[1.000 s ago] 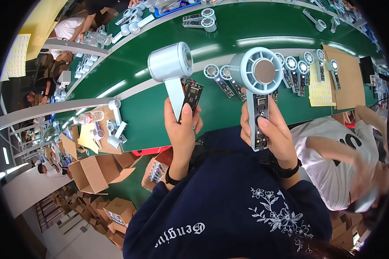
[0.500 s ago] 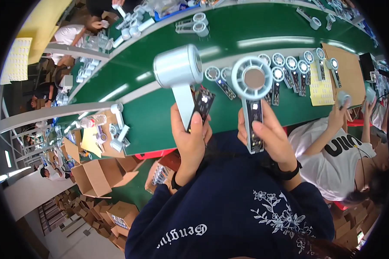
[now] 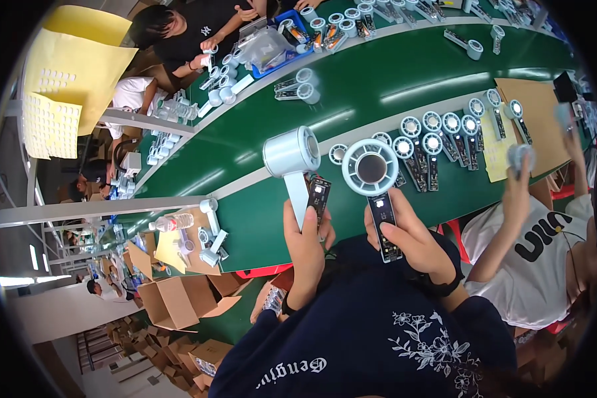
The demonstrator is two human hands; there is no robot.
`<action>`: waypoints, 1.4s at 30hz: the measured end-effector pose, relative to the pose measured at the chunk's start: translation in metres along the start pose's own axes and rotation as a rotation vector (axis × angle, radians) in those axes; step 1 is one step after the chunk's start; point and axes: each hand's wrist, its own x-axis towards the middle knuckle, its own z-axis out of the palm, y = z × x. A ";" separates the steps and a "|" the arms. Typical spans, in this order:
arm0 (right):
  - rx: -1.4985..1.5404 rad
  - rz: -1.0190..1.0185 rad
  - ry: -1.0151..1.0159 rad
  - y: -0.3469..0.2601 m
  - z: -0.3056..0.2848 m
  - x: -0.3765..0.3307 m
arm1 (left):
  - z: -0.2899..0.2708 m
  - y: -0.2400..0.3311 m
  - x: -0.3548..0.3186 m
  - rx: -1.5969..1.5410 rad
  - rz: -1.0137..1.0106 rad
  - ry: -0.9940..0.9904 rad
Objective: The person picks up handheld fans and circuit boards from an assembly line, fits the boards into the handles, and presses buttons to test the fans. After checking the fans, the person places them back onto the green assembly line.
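Observation:
My left hand [image 3: 306, 242] is closed round the handle of a pale blue handheld fan [image 3: 286, 154], its drum-shaped head turned to the right. That handle is split: a black circuit board [image 3: 318, 194] with a small lit display stands out beside the pale shell. In my right hand [image 3: 414, 245] is a second handheld fan [image 3: 371, 168], upright, its round grille and dark centre disc facing me. Its handle shows a bare black board with a lit display, and my thumb presses on the board. The two fans are close together but apart, above the green bench [image 3: 265, 229].
Several similar fans [image 3: 432, 142] lie beyond my right hand, near a yellow sheet [image 3: 499, 156] and cardboard [image 3: 534, 136]. At left are a plastic bottle [image 3: 172, 222] and an open carton [image 3: 179, 302]. A co-worker in white [image 3: 544, 265] handles fan parts at right; others work across the bench.
The view has tilted, so the bench and both fans appear lower, and more of the far side shows. The right fan has come nearer the left one. Both hands keep their hold.

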 end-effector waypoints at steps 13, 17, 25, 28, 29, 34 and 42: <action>-0.050 0.022 0.010 0.001 0.000 -0.007 | 0.003 -0.004 -0.010 -0.010 -0.006 -0.068; -0.039 0.019 0.073 0.003 0.000 -0.005 | 0.009 -0.006 -0.013 -0.046 0.001 -0.038; 0.001 0.002 0.083 0.007 0.002 -0.002 | 0.014 -0.009 -0.021 -0.041 0.014 0.005; -0.032 0.000 0.075 0.007 0.001 -0.004 | 0.016 -0.007 -0.022 -0.029 -0.013 0.036; -0.068 -0.001 0.072 0.008 0.001 -0.004 | 0.015 -0.008 -0.023 -0.029 -0.016 0.037; -0.087 0.014 0.054 0.008 0.002 -0.005 | 0.016 -0.009 -0.025 -0.043 0.091 0.001; -0.050 0.034 0.087 0.010 0.005 -0.001 | 0.014 -0.009 -0.022 -0.052 0.077 -0.009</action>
